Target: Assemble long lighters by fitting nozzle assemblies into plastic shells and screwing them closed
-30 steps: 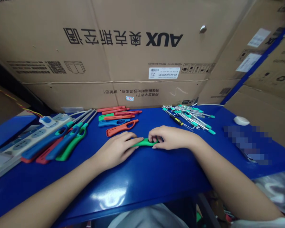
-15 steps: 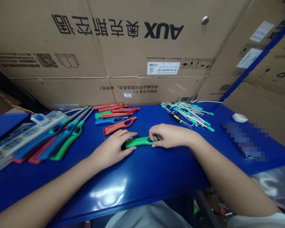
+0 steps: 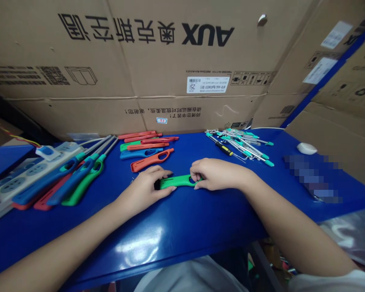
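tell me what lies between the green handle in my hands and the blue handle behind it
An orange handle, flat on the table behind the green handle; head view.

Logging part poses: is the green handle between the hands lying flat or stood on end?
Lying flat: the green handle runs sideways on the blue table, left hand and right hand holding its ends.

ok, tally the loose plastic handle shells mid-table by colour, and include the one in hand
Red shells: 5 (they overlap, so approximate)
Blue shell: 1
Loose green shell: 1
Held green shell: 1, with the left hand and right hand each on one end
Total: 8
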`<state>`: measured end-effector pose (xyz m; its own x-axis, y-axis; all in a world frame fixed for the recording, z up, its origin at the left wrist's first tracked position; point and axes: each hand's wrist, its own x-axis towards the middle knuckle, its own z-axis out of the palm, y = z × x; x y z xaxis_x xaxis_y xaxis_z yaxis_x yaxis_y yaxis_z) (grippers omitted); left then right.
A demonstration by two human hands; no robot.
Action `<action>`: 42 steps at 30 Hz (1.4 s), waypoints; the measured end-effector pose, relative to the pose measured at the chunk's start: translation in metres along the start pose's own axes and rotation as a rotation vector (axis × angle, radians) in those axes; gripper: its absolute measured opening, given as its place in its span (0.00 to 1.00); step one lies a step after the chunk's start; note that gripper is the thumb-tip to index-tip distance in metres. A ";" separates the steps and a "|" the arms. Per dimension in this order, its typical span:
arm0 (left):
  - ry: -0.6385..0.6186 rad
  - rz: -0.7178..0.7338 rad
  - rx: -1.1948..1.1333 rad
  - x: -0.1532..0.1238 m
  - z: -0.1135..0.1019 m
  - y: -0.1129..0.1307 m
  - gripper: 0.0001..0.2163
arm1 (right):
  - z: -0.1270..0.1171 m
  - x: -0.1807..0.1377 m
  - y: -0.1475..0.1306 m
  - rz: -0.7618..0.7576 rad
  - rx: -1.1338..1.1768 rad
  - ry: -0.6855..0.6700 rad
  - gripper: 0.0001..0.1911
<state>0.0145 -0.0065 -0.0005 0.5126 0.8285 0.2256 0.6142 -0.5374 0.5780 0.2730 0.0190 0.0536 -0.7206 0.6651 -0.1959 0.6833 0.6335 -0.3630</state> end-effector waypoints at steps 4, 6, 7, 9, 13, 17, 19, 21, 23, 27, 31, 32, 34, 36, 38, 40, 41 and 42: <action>0.001 0.013 -0.012 -0.001 0.001 0.001 0.16 | -0.002 0.001 0.002 -0.002 0.061 -0.038 0.07; 0.000 0.017 -0.012 -0.001 0.002 0.002 0.15 | -0.003 0.000 0.003 0.008 0.103 -0.054 0.07; -0.002 0.018 -0.011 0.000 0.002 0.002 0.14 | -0.004 0.000 0.003 0.015 0.120 -0.059 0.06; -0.009 0.017 -0.010 0.001 0.002 0.003 0.13 | -0.004 -0.001 0.003 0.024 0.138 -0.064 0.05; -0.020 0.003 -0.004 0.002 0.003 0.005 0.12 | -0.005 -0.003 0.003 0.017 0.128 -0.050 0.03; -0.045 -0.027 0.019 0.002 0.002 0.008 0.12 | -0.005 -0.002 0.005 -0.018 0.101 -0.060 0.04; -0.061 -0.035 0.051 0.002 0.002 0.010 0.12 | -0.007 0.000 0.005 -0.036 0.063 -0.082 0.04; -0.075 -0.037 0.088 0.003 0.002 0.011 0.12 | -0.009 0.000 0.005 -0.052 0.014 -0.099 0.05; -0.089 -0.044 0.109 0.005 0.002 0.012 0.12 | -0.010 0.000 0.006 -0.066 -0.019 -0.100 0.05; -0.103 -0.101 0.104 0.008 0.004 0.012 0.12 | -0.007 -0.002 0.011 -0.090 0.002 -0.034 0.04; -0.047 -0.134 0.069 0.007 0.007 0.011 0.11 | 0.001 -0.006 0.016 -0.099 0.035 0.051 0.02; -0.037 -0.133 0.058 0.007 0.008 0.011 0.11 | 0.003 -0.007 0.016 -0.104 0.029 0.062 0.02; -0.027 -0.124 0.039 0.005 0.009 0.011 0.11 | 0.005 -0.008 0.015 -0.113 0.016 0.075 0.02; -0.019 -0.111 0.027 0.004 0.009 0.012 0.11 | 0.006 -0.009 0.014 -0.115 0.007 0.083 0.02; -0.009 -0.099 0.024 0.003 0.009 0.012 0.11 | 0.007 -0.011 0.012 -0.120 0.002 0.100 0.03; 0.003 -0.089 0.026 0.003 0.009 0.012 0.10 | 0.006 -0.012 0.012 -0.136 0.005 0.124 0.03; 0.010 -0.083 0.027 0.003 0.009 0.011 0.10 | 0.006 -0.013 0.011 -0.143 0.010 0.133 0.02; 0.016 -0.078 0.027 0.003 0.009 0.011 0.10 | 0.006 -0.013 0.011 -0.147 0.020 0.141 0.02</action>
<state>0.0284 -0.0117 -0.0007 0.4532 0.8701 0.1936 0.6676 -0.4752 0.5732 0.2894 0.0152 0.0468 -0.7877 0.6160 -0.0104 0.5688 0.7206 -0.3965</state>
